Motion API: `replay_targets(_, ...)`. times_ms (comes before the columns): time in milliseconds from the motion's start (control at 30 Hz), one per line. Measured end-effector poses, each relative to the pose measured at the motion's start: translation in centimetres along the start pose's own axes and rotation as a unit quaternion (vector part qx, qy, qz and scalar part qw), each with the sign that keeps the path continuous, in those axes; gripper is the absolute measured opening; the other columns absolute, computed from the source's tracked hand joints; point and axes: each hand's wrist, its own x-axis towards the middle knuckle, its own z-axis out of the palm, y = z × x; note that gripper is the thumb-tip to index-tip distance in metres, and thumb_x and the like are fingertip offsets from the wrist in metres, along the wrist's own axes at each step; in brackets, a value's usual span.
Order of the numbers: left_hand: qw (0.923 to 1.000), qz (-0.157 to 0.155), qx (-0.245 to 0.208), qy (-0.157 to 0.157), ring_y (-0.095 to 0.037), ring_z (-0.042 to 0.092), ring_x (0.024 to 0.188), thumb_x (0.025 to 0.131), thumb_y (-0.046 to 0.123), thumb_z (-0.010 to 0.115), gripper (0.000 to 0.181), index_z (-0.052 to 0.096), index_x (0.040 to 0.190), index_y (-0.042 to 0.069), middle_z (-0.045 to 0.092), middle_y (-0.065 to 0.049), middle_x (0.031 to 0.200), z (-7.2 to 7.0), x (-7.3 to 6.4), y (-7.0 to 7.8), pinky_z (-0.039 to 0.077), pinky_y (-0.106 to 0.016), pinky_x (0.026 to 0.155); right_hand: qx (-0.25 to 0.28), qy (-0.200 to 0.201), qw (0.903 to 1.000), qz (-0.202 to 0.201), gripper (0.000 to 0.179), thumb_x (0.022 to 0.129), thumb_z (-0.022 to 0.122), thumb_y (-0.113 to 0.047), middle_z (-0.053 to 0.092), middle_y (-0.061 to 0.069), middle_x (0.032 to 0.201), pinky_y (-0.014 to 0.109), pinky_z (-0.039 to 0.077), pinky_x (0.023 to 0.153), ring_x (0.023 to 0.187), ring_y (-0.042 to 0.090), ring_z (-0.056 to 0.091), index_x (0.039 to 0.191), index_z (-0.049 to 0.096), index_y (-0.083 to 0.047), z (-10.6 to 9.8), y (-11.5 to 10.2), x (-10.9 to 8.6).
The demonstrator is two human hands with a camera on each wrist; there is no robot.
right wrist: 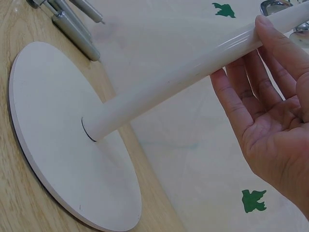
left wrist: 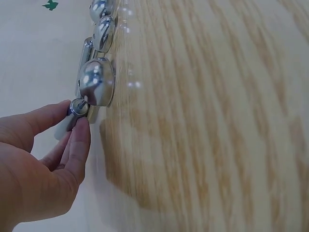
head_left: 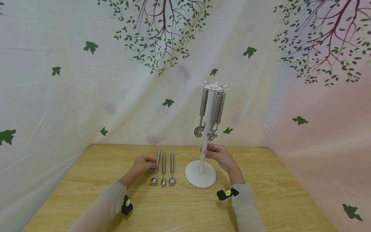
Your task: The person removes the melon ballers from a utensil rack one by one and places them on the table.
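Watching this feed from my end, I log the text first: both wrist cameras carry a yellow label, on the left (head_left: 128,202) and on the right (head_left: 228,192), print too small for me to read.

My left hand (head_left: 144,164) has thumb and fingertips pinching the left spoon (head_left: 158,157) by its handle, low down near the bowl; that grip is clamped on it. Can't tell whether the spoon is fully resting on the counter (head_left: 179,209). Its long axis runs front to back, handle end toward the far edge and leaning slightly right, bowl toward me, domed side up. Middle spoon (head_left: 164,164) and right spoon (head_left: 172,164) lie just beside it, near parallel, pointing the same way.

My right hand (head_left: 221,156) is clamped on the white stand (head_left: 208,116), thumb one side of the pole, fingers the other, above the round base (head_left: 201,181). Pole's long axis runs up from the base, which sits on the counter. More spoons (head_left: 204,103) hang from the hooks (head_left: 214,86) at the top, handles up, bowls down.

Edges: spoon handles end near the counter's far edge, where the printed cloth (head_left: 72,96) rises. Small gap between right spoon and base. Both side edges well apart from the spoons; bare wood runs along the near side.
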Motion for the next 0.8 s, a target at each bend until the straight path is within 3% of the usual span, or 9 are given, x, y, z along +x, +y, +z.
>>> replay_targets(100, 0.9999, -0.01, 0.006, 0.003, -0.016, 0.072, 0.074, 0.082, -0.007, 0.077, 0.034, 0.067, 0.113, -0.015, 0.074, -0.025, 0.098, 0.13, -0.16, -0.09, 0.065, -0.032, 0.073, 0.004, -0.001, 1.0, 0.003, 0.036, 0.096, 0.069, -0.006, 0.077, 0.004, 0.113, 0.03, 0.06, 0.093, 0.105, 0.013, 0.072, 0.127, 0.063, 0.01, 0.07, -0.03, -0.05)
replay_targets(267, 0.9997, -0.016, 0.016, 0.008, -0.016, 0.071, 0.074, 0.082, -0.007, 0.078, 0.033, 0.067, 0.112, -0.015, 0.073, -0.023, 0.099, 0.33, -0.52, 0.06, 0.065, -0.033, 0.073, 0.003, -0.006, 1.0, 0.006, 0.043, 0.097, 0.067, -0.003, 0.077, -0.007, 0.107, 0.029, 0.06, 0.094, 0.104, 0.012, 0.072, 0.132, 0.054, 0.018, 0.15, -0.15, -0.13)
replay_targets(533, 0.9995, -0.014, 0.026, 0.015, -0.015, 0.07, 0.072, 0.082, -0.008, 0.078, 0.034, 0.066, 0.112, -0.016, 0.072, -0.025, 0.099, 0.39, -0.86, 0.33, 0.064, -0.031, 0.07, 0.006, -0.006, 1.0, 0.002, 0.045, 0.096, 0.066, -0.002, 0.075, 0.013, 0.117, 0.029, 0.06, 0.093, 0.104, 0.012, 0.072, 0.132, 0.051, 0.021, 0.15, -0.19, -0.1)
replay_targets(800, 0.998, -0.003, 0.06, 0.016, -0.014, 0.069, 0.07, 0.082, -0.005, 0.078, 0.033, 0.068, 0.111, -0.014, 0.073, -0.021, 0.094, 0.53, -0.85, 0.27, 0.063, -0.03, 0.068, 0.0, -0.005, 1.0, 0.004, 0.047, 0.096, 0.066, -0.002, 0.073, 0.017, 0.119, 0.029, 0.06, 0.094, 0.104, 0.012, 0.071, 0.133, 0.05, 0.022, 0.1, -0.13, 0.01)
